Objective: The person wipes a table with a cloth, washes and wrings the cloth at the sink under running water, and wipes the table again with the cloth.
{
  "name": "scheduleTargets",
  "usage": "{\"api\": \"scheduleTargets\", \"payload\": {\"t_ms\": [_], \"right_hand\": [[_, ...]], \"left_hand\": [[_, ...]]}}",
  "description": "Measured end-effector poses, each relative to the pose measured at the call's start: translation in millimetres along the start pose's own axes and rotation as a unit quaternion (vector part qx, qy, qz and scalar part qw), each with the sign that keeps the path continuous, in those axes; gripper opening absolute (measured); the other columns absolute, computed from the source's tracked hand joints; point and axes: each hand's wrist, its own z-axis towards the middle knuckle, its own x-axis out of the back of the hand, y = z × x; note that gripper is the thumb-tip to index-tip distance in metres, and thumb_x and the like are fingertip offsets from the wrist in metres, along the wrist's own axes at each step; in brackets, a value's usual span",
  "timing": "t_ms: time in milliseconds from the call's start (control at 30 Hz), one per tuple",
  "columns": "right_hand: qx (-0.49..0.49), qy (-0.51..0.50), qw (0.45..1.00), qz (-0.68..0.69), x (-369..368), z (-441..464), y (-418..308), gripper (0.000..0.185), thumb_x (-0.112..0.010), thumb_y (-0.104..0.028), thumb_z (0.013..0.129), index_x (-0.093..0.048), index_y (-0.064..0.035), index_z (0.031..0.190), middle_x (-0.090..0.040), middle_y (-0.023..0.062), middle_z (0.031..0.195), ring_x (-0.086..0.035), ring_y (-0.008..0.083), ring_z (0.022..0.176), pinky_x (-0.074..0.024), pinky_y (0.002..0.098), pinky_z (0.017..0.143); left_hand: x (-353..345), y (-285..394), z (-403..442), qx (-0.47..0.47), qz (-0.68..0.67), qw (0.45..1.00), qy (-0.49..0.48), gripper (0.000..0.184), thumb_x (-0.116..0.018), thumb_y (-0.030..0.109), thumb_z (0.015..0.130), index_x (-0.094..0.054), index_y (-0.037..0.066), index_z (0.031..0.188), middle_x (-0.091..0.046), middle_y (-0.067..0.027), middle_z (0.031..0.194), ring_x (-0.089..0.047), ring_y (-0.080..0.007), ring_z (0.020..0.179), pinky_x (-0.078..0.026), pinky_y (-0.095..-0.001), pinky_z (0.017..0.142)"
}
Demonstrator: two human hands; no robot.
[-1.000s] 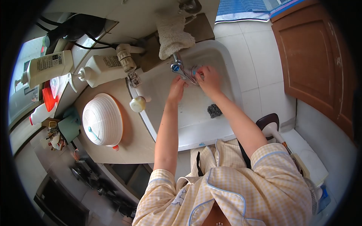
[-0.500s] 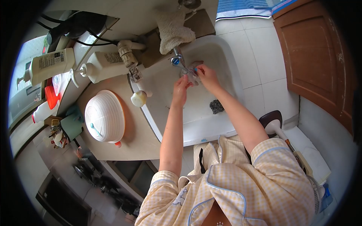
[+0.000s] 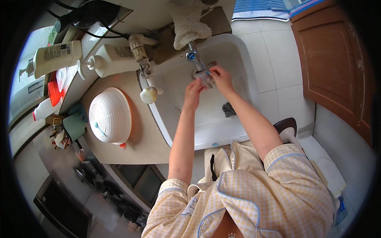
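Note:
Both hands are over the white sink [image 3: 174, 119], just below the chrome faucet [image 3: 193, 55]. My left hand [image 3: 193, 92] is closed, its thumb and fingers pinching the near side of a soft-looking, wet, greyish-pink thing [image 3: 206, 79] whose kind I cannot make out. At its right side, my right hand [image 3: 220, 78] has its fingers drawn together against the same thing. A small bright-blue spot [image 3: 208, 72] shows at the right fingertips; what it belongs to is unclear. Nearer me in the basin lies a dark scouring pad [image 3: 228, 110].
On the counter left of the sink stands an upturned white ribbed bowl [image 3: 109, 115] with a teal-handled item on it. Two pump bottles [image 3: 111, 60] line the sill. A pale round knob [image 3: 149, 95] juts over the sink's left rim, and a cloth [image 3: 190, 29] hangs above the faucet.
The view has shifted slightly, moving the sink a little up and right in the picture. Both hands remain on the greyish-pink thing below the faucet, with the fingers slightly rearranged.

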Motion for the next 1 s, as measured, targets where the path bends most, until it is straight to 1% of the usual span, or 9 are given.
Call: {"api": "scheduleTargets", "payload": {"t_ms": [133, 233, 367, 433, 533, 733, 867, 967, 1000], "right_hand": [[-0.081, 0.008, 0.997, 0.005, -1, 3, -5, 0.006, -0.056, -0.003, 0.079, -0.058, -0.0008, 0.085, -0.061, 0.0048, 0.078, -0.057, 0.0112, 0.067, -0.0455, 0.0233, 0.062], [-0.037, -0.038, 0.998, 0.016, -4, 1, -2, 0.007, -0.052, -0.004, 0.083, -0.057, -0.0018, 0.088, -0.058, 0.0006, 0.077, -0.050, 0.0062, 0.065, -0.0416, 0.0208, 0.058], [0.000, -0.082, 0.994, 0.071, -5, 2, 3, 0.008, -0.052, -0.004, 0.083, -0.057, -0.0015, 0.088, -0.058, 0.0005, 0.077, -0.051, 0.0065, 0.067, -0.0427, 0.0215, 0.060], [-0.005, -0.058, 0.996, 0.062, -7, 2, 2, 0.008, -0.057, -0.003, 0.079, -0.058, -0.0019, 0.087, -0.061, 0.0046, 0.078, -0.056, 0.0103, 0.070, -0.0445, 0.0230, 0.062], [-0.025, -0.026, 0.999, -0.029, -7, 3, -2, 0.007, -0.055, -0.005, 0.080, -0.058, -0.0026, 0.086, -0.061, 0.0036, 0.077, -0.055, 0.0098, 0.069, -0.0442, 0.0233, 0.062], [-0.080, -0.015, 0.995, 0.064, -10, 10, 4, 0.008, -0.053, -0.008, 0.082, -0.057, -0.0031, 0.088, -0.059, 0.0033, 0.073, -0.053, 0.0091, 0.063, -0.0435, 0.0234, 0.056], [-0.067, -0.023, 0.996, 0.056, -8, 10, 7, 0.009, -0.053, -0.009, 0.082, -0.057, -0.0031, 0.088, -0.059, 0.0036, 0.072, -0.053, 0.0092, 0.061, -0.0431, 0.0236, 0.053], [-0.100, 0.004, 0.993, 0.069, -5, 16, 3, 0.011, -0.051, -0.011, 0.084, -0.056, -0.0030, 0.088, -0.059, 0.0041, 0.075, -0.053, 0.0098, 0.060, -0.0436, 0.0239, 0.053], [-0.115, 0.113, 0.984, 0.079, -5, 20, 1, 0.012, -0.050, -0.010, 0.082, -0.056, -0.0028, 0.089, -0.059, 0.0060, 0.077, -0.055, 0.0143, 0.062, -0.0446, 0.0265, 0.055]], "left_hand": [[-5, 7, -6, 0.009, -0.038, 0.999, 0.001, 0.029, -0.045, 0.028, 0.091, -0.060, 0.002, 0.088, -0.060, -0.0043, 0.081, -0.054, -0.0125, 0.075, -0.041, -0.0280, 0.072], [-4, 7, -8, 0.003, -0.021, 0.999, 0.026, 0.030, -0.044, 0.028, 0.092, -0.059, 0.002, 0.089, -0.061, -0.0047, 0.082, -0.055, -0.0131, 0.076, -0.041, -0.0286, 0.073], [1, 5, -8, -0.006, -0.023, 1.000, 0.016, 0.031, -0.044, 0.029, 0.091, -0.059, 0.002, 0.089, -0.061, -0.0050, 0.083, -0.055, -0.0136, 0.076, -0.041, -0.0285, 0.074], [5, 2, -6, -0.004, -0.006, 1.000, -0.013, 0.038, -0.043, 0.035, 0.091, -0.056, 0.001, 0.102, -0.060, -0.0082, 0.094, -0.054, -0.0182, 0.087, -0.040, -0.0333, 0.080], [-2, 3, -7, 0.002, -0.037, 0.999, 0.014, 0.032, -0.043, 0.029, 0.092, -0.059, 0.002, 0.092, -0.060, -0.0053, 0.084, -0.054, -0.0139, 0.077, -0.041, -0.0296, 0.074], [-9, 9, -7, 0.008, -0.059, 0.998, 0.037, 0.032, -0.042, 0.029, 0.092, -0.057, 0.001, 0.099, -0.060, -0.0046, 0.086, -0.054, -0.0139, 0.080, -0.041, -0.0305, 0.076], [-2, 7, -7, 0.003, -0.055, 0.998, 0.015, 0.033, -0.042, 0.029, 0.092, -0.058, 0.001, 0.099, -0.060, -0.0041, 0.087, -0.054, -0.0139, 0.080, -0.041, -0.0303, 0.076], [5, 8, -7, 0.006, -0.035, 0.999, -0.007, 0.039, -0.038, 0.033, 0.092, -0.052, 0.001, 0.109, -0.060, -0.0076, 0.098, -0.054, -0.0196, 0.092, -0.040, -0.0364, 0.083], [7, 9, -9, -0.002, -0.078, 0.997, -0.006, 0.036, -0.040, 0.031, 0.091, -0.053, 0.002, 0.108, -0.059, -0.0071, 0.098, -0.053, -0.0185, 0.091, -0.040, -0.0345, 0.082]]}}
